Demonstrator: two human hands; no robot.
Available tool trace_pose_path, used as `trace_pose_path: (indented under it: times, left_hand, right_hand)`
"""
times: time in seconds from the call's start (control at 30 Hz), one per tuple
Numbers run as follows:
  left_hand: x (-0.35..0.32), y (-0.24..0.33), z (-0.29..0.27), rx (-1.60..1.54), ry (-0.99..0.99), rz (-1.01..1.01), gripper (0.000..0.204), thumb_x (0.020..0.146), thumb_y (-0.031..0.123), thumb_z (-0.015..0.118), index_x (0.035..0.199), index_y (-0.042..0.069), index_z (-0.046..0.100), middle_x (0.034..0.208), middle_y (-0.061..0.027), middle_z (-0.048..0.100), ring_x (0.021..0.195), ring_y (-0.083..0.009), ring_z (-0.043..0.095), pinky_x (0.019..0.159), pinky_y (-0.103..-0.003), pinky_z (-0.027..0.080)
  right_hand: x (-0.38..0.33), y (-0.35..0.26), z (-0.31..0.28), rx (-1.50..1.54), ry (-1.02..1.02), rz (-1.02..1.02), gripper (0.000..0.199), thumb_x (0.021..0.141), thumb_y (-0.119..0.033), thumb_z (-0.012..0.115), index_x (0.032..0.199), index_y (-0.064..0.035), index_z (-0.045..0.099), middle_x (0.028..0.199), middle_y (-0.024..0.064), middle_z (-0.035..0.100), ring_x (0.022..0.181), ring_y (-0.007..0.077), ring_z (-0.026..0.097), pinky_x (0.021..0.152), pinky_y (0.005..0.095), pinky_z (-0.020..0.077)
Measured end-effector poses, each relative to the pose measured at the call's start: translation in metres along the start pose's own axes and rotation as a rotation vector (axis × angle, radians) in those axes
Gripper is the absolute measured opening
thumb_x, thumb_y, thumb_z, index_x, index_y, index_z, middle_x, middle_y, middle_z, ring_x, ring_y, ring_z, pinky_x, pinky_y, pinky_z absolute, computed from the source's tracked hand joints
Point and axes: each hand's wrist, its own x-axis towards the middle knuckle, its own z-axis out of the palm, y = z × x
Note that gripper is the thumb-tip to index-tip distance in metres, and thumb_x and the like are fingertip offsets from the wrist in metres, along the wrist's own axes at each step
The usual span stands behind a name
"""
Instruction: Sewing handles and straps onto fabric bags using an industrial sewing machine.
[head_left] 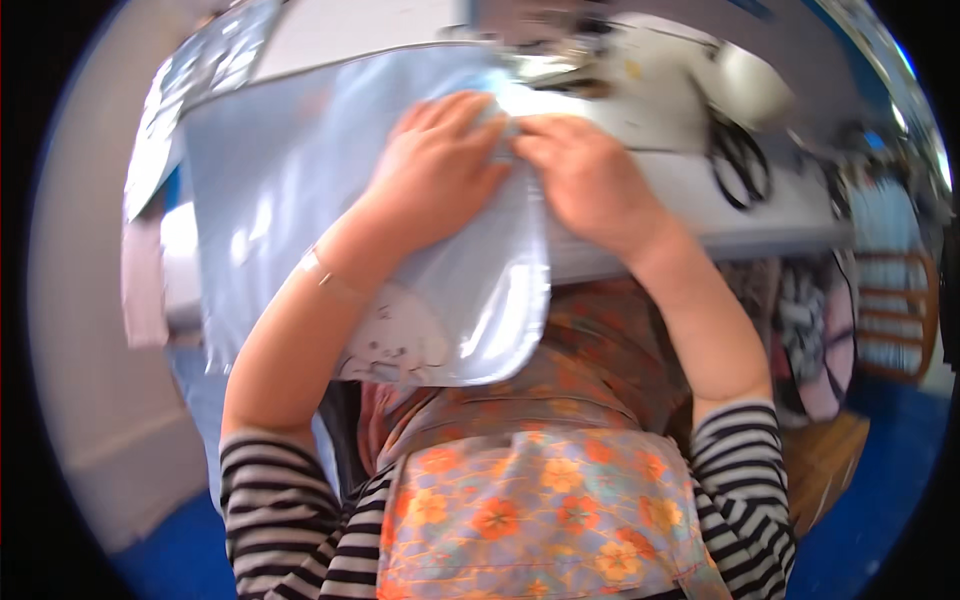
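Note:
A glossy light blue plastic-like sheet (290,190) with rounded corners and a cartoon animal print (395,345) lies over the white table, its near edge hanging toward my lap. My left hand (440,165) rests flat on it, fingers stretched forward near its right edge. Just right of that, my right hand (590,175) has its fingers closed on the sheet's edge, thumb side toward the left hand. Both sets of fingertips are close to the base of a sewing machine (560,70), which is blurred. Part of the edge is hidden under the fingers.
Black-handled scissors (738,165) lie on the white tabletop (680,195) to the right. A rounded white object (752,85) stands behind them. Shiny clear wrapping (200,75) is at the far left. A wooden chair (895,310) stands at right, near a filled bag (815,330).

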Motion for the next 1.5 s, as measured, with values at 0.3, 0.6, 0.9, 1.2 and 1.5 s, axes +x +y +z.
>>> trace_pose_path:
  times: [0.3, 0.6, 0.9, 1.2, 1.5]
  left_hand:
    - [-0.013, -0.009, -0.015, 0.024, -0.156, -0.032, 0.045, 0.088, 0.011, 0.061, 0.133, 0.003, 0.059, 0.144, -0.0173, 0.052, 0.137, -0.0372, 0.044, 0.115, -0.045, 0.033]
    - [-0.023, -0.014, -0.017, -0.002, -0.143, -0.016, 0.039, 0.092, 0.003, 0.056, 0.131, 0.002, 0.06, 0.143, -0.0154, 0.054, 0.135, -0.0346, 0.048, 0.114, -0.043, 0.034]
    - [-0.033, 0.046, -0.062, -0.017, -0.089, 0.024, 0.034, 0.092, 0.001, 0.055, 0.124, 0.004, 0.066, 0.141, -0.0165, 0.057, 0.132, -0.0342, 0.052, 0.111, -0.044, 0.039]
    - [0.03, 0.157, -0.05, -0.706, -0.024, 0.321, 0.045, 0.087, 0.001, 0.061, 0.132, -0.005, 0.055, 0.131, -0.0239, 0.059, 0.12, -0.0398, 0.058, 0.103, -0.043, 0.046]
    - [-0.006, 0.122, -0.073, -1.496, -0.266, 0.033, 0.018, 0.093, 0.01, 0.068, 0.102, -0.005, 0.066, 0.092, -0.0076, 0.068, 0.091, -0.0142, 0.062, 0.084, -0.028, 0.049]
  right_hand:
    - [-0.206, 0.053, -0.162, -0.348, 0.389, 0.908, 0.015, 0.089, -0.008, 0.067, 0.103, -0.002, 0.069, 0.094, 0.0123, 0.07, 0.08, 0.0229, 0.067, 0.075, 0.0316, 0.0519]
    - [-0.307, 0.117, -0.204, -0.768, -0.325, 1.076, 0.032, 0.081, -0.036, 0.07, 0.096, -0.0089, 0.073, 0.091, 0.0133, 0.07, 0.085, 0.036, 0.067, 0.083, 0.0472, 0.0537]
    - [-0.249, 0.098, -0.3, 0.106, 0.927, 1.014, 0.015, 0.094, -0.015, 0.062, 0.099, -0.001, 0.063, 0.087, 0.0062, 0.069, 0.084, 0.0153, 0.068, 0.074, 0.0264, 0.0504]
    - [-0.112, -0.051, -0.273, 0.588, 0.152, 0.572, 0.007, 0.085, -0.005, 0.066, 0.092, -0.0044, 0.062, 0.081, 0.0071, 0.066, 0.076, 0.0201, 0.067, 0.066, 0.0325, 0.0525]
    - [-0.083, -0.082, -0.243, 0.515, 0.263, 0.384, 0.013, 0.085, 0.01, 0.056, 0.093, 0.0008, 0.061, 0.084, 0.0058, 0.062, 0.068, 0.0076, 0.057, 0.059, 0.0199, 0.0456]
